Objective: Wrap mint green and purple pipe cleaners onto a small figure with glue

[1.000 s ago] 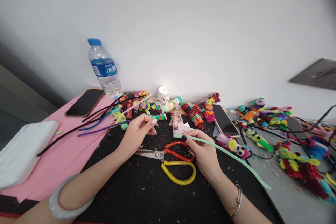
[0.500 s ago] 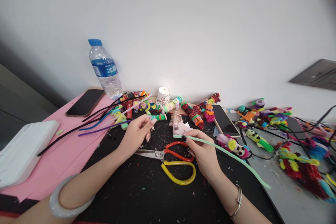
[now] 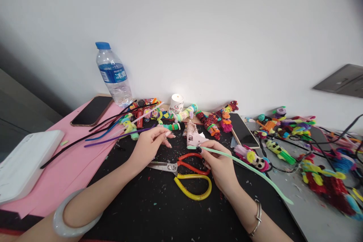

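In my right hand (image 3: 222,164) a pale green pipe cleaner (image 3: 249,167) is pinched near its left end, between thumb and fingers. Its long free part droops to the lower right past my wrist. My left hand (image 3: 149,145) hovers over the black mat, fingers loosely bent and slightly apart, with nothing visible in them. Between and below the hands lie scissors (image 3: 195,197) with one red and one yellow handle, blades pointing left. A pink glue gun (image 3: 194,138) sits just behind the pipe cleaner's end, partly covered by my right fingers.
A water bottle (image 3: 113,79) leans by the wall near a dark phone (image 3: 92,110) and a white box (image 3: 28,162) on pink paper (image 3: 72,162). A paper cup (image 3: 177,103), another phone (image 3: 244,130) and several pipe-cleaner figures (image 3: 279,151) line the back and right. Black pipe cleaners (image 3: 73,147) lie left.
My left hand has shifted slightly right and its fingers have loosened from a closer pinch. My right hand and the pale green pipe cleaner have stayed in place.
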Tool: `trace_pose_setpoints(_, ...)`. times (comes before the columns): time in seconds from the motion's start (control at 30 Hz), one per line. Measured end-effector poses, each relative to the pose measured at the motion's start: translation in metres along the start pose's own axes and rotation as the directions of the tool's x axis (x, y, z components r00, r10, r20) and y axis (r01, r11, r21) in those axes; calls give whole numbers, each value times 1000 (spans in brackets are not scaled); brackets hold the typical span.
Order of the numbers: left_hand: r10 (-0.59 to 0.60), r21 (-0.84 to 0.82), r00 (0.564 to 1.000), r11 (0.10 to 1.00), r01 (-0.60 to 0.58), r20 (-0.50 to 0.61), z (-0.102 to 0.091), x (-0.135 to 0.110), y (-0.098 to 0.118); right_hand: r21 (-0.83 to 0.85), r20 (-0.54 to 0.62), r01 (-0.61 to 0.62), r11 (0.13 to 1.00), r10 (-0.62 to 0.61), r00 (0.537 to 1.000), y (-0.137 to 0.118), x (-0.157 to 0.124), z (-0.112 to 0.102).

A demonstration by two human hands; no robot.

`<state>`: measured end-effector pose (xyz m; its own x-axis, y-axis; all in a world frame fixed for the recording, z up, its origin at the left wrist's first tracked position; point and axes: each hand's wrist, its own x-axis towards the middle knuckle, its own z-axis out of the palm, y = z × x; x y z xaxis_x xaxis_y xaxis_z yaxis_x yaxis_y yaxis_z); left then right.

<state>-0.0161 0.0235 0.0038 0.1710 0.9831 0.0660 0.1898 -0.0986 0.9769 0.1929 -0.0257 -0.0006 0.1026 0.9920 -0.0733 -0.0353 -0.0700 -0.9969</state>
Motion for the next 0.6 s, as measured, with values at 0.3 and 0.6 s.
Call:
trace_pose_setpoints(0.3, -54, 51, 998, 997, 54, -20, 1, -1, 4, 7, 8, 5, 1000, -5, 1000, 1, 0, 0)
trace_pose_setpoints(0.6, -59, 140, 998, 988, 58, -1, 0, -3, 9, -12, -1, 13, 1000, -13, 1000, 1, 0, 0)
